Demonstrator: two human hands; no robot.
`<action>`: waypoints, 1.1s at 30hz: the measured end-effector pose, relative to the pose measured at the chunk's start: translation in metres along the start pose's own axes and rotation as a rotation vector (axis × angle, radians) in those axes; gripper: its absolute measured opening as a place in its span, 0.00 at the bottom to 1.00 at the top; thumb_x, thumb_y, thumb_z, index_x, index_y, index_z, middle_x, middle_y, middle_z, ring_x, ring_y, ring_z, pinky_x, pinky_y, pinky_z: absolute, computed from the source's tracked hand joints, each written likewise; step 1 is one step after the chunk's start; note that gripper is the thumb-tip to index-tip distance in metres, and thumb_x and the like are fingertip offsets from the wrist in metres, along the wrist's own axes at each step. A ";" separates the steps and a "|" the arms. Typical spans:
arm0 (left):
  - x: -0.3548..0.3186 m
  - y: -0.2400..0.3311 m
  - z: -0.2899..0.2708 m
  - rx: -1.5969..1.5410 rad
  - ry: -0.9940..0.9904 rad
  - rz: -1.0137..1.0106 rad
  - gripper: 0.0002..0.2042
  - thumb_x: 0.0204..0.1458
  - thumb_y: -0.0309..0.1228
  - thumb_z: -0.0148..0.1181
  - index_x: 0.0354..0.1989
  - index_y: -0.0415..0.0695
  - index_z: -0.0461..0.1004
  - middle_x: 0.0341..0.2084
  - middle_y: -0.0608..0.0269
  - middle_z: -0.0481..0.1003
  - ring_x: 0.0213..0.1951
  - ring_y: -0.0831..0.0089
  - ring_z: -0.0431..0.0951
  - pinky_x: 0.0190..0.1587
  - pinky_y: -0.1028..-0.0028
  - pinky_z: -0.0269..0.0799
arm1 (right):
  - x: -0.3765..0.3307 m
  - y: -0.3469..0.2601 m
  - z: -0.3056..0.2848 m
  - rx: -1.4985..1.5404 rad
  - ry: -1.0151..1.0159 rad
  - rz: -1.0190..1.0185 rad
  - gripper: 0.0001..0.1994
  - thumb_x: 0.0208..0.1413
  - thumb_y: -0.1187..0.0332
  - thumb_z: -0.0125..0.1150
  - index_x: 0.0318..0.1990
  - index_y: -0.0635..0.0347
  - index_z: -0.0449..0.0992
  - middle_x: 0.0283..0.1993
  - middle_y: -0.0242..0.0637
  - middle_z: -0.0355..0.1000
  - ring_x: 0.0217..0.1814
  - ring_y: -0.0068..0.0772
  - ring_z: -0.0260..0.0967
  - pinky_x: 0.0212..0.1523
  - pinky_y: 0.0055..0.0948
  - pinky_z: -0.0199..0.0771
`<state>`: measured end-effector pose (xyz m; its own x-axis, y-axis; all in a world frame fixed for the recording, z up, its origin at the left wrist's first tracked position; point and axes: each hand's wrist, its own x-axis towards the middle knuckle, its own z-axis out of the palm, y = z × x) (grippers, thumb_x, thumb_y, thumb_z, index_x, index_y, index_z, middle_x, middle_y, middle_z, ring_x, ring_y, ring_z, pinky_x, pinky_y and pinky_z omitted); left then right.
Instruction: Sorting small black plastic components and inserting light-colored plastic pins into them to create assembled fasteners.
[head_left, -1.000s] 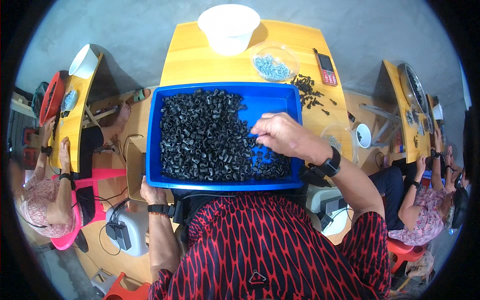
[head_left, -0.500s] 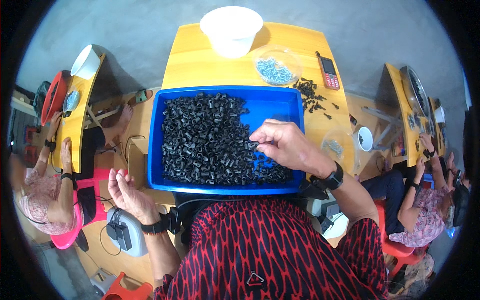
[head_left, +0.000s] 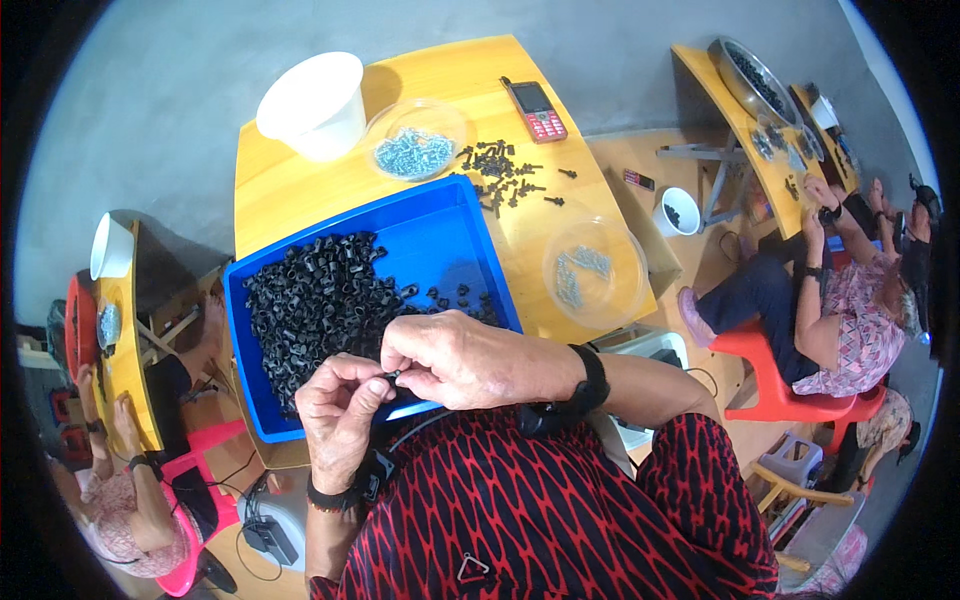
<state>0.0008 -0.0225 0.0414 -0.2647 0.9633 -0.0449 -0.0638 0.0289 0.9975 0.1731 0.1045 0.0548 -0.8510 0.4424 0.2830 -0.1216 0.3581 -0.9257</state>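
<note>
Left hand [head_left: 338, 410]: lower centre of the frame, thumb and fingertips pinching a small dark piece [head_left: 391, 380].
Right hand [head_left: 460, 358]: curled in from the right, fingertips closed on that same piece, over the tray's near side.
Blue tray [head_left: 440, 240]: smooth, rectangular, slanting across the centre-left.
Black parts [head_left: 310, 300]: small, hollow, ring-like, heaped thickly in the tray's left side, a few loose at its right.
Table [head_left: 470, 75]: yellow, wood-grained, upper centre.
Round dishes: clear; one [head_left: 455, 115] at upper centre holds shiny bluish bits, another [head_left: 622, 292], right of centre, greyish slivers.
Stemmed pieces [head_left: 500, 165]: dark, knobbly, strewn between the dishes.
Phone [head_left: 538, 112]: red, keyed, above them.
Tub [head_left: 330, 115]: white, tapering, upper left.
</note>
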 end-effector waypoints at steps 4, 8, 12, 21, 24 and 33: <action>0.004 0.002 0.011 -0.036 -0.100 -0.097 0.07 0.54 0.20 0.65 0.39 0.36 0.74 0.31 0.62 0.78 0.32 0.78 0.78 0.38 0.78 0.74 | -0.013 0.001 -0.008 0.012 -0.013 0.063 0.07 0.50 0.80 0.59 0.35 0.67 0.68 0.34 0.50 0.72 0.37 0.57 0.73 0.35 0.45 0.70; 0.013 0.001 0.020 -0.044 -0.150 -0.103 0.06 0.54 0.20 0.65 0.38 0.37 0.73 0.31 0.63 0.77 0.31 0.79 0.77 0.38 0.78 0.75 | -0.027 -0.007 -0.022 -0.044 0.026 0.118 0.06 0.51 0.78 0.60 0.36 0.65 0.71 0.35 0.48 0.73 0.38 0.55 0.74 0.38 0.43 0.72; 0.023 -0.004 0.032 -0.116 0.003 -0.024 0.09 0.55 0.25 0.65 0.42 0.37 0.75 0.33 0.65 0.75 0.32 0.78 0.76 0.37 0.77 0.77 | -0.057 -0.013 -0.077 -0.556 0.178 0.150 0.07 0.56 0.75 0.60 0.42 0.58 0.76 0.38 0.40 0.72 0.41 0.44 0.73 0.41 0.36 0.74; 0.024 -0.021 0.028 0.120 -0.052 0.018 0.08 0.58 0.27 0.63 0.42 0.37 0.78 0.33 0.67 0.74 0.31 0.81 0.75 0.35 0.81 0.74 | -0.103 -0.014 -0.136 -1.203 -0.088 0.422 0.05 0.46 0.75 0.58 0.32 0.64 0.75 0.33 0.45 0.72 0.41 0.50 0.73 0.42 0.43 0.74; 0.024 -0.021 0.027 0.089 -0.025 0.002 0.07 0.57 0.27 0.64 0.41 0.37 0.77 0.33 0.67 0.75 0.31 0.81 0.75 0.35 0.80 0.75 | -0.102 -0.012 -0.132 -1.226 -0.201 0.391 0.06 0.44 0.77 0.58 0.32 0.64 0.75 0.32 0.45 0.71 0.39 0.50 0.73 0.41 0.43 0.72; 0.023 -0.018 0.028 -0.009 0.024 -0.062 0.07 0.57 0.24 0.64 0.41 0.37 0.77 0.29 0.68 0.75 0.30 0.82 0.74 0.35 0.81 0.70 | -0.101 0.005 -0.134 -1.265 -0.347 0.409 0.03 0.45 0.75 0.59 0.29 0.63 0.75 0.32 0.48 0.73 0.38 0.49 0.73 0.38 0.42 0.69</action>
<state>0.0233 0.0064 0.0242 -0.2830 0.9531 -0.1075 -0.0894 0.0854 0.9923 0.3264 0.1718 0.0551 -0.8188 0.5374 -0.2020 0.5514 0.8341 -0.0161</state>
